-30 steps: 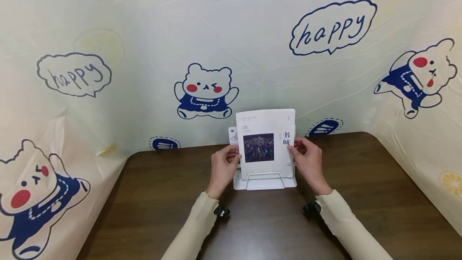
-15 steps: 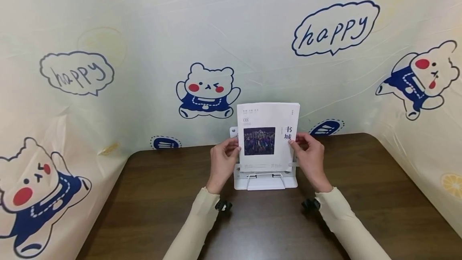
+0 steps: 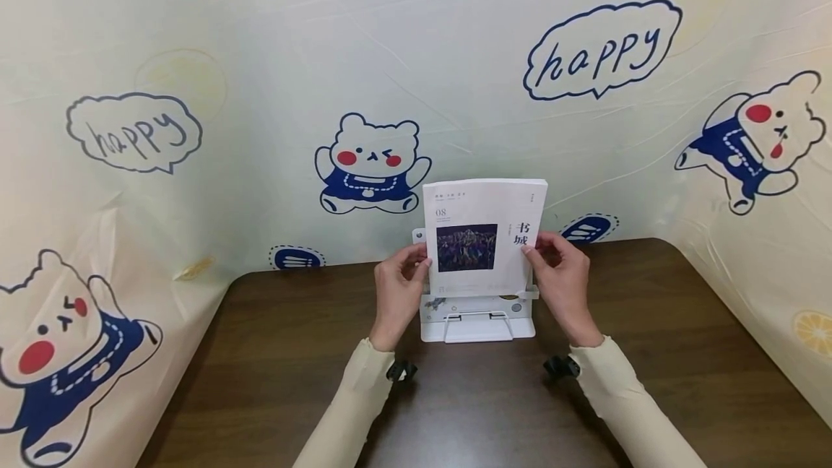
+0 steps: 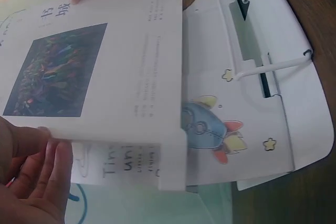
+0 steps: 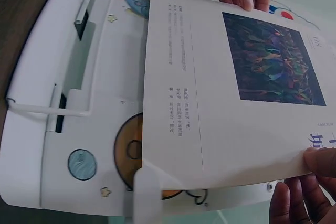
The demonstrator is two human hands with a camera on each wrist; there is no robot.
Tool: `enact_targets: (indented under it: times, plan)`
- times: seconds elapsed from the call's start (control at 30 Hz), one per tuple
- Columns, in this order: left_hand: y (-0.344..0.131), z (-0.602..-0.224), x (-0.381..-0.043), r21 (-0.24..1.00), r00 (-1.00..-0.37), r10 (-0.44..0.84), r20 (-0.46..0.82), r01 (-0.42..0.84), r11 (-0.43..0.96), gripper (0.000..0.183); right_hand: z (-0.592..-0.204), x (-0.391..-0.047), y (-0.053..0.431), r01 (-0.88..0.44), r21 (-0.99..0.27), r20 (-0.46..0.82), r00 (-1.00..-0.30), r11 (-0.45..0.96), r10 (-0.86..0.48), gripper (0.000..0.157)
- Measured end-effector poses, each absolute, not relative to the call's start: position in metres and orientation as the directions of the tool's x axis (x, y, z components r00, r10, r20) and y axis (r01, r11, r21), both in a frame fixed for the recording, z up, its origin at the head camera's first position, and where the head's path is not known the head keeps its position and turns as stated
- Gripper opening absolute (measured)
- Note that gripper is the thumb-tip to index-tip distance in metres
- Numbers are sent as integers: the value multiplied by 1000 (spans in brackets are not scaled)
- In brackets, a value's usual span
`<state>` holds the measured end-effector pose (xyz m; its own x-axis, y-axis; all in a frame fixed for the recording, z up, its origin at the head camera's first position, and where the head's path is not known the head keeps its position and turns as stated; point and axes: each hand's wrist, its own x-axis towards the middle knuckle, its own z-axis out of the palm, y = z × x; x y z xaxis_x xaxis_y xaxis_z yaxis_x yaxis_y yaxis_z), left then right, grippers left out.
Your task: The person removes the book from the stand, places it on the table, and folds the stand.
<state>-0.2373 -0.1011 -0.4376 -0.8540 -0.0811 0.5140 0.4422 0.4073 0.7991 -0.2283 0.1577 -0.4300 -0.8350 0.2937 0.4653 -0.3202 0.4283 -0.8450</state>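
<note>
A white book (image 3: 481,266) with a dark square picture on its cover stands upright, facing me. My left hand (image 3: 399,298) pinches its left side edge, thumb on the front cover. On the opposite edge, my right hand (image 3: 565,287) pinches it the same way. Behind and below the book is a white bookstand (image 3: 432,329) with cartoon prints, including a blue rocket (image 4: 203,128). The book's lower edge is raised well above the stand's base, near the height of its side clips (image 5: 147,195). A bent wire page holder (image 4: 275,68) shows at the base, in front of the plate.
The stand sits toward the back of a dark wooden table (image 3: 292,360). A pale cloth (image 3: 260,35) printed with bears and "happy" bubbles hangs along the back and both sides. Black wrist devices (image 3: 401,370) are strapped at both sleeves.
Both hands have lifted the book upward, with its lower edge leaving the wire holder and uncovering more of the printed plate. The stand has stayed in place.
</note>
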Motion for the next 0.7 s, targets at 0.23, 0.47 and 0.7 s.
enact_targets:
  times: [0.23,0.47,0.7]
  plan:
    - [-101,-428,-230,769,-818,-80,569,495,406,21,-423,-221,158,-348,-838,489,-821,420,294,26]
    - [-106,-423,-223,770,-818,-67,572,507,387,22,-419,-215,157,-340,-843,476,-832,418,284,26]
    - [-111,-425,-220,784,-835,-58,547,487,384,22,-418,-210,156,-334,-845,462,-850,418,255,27]
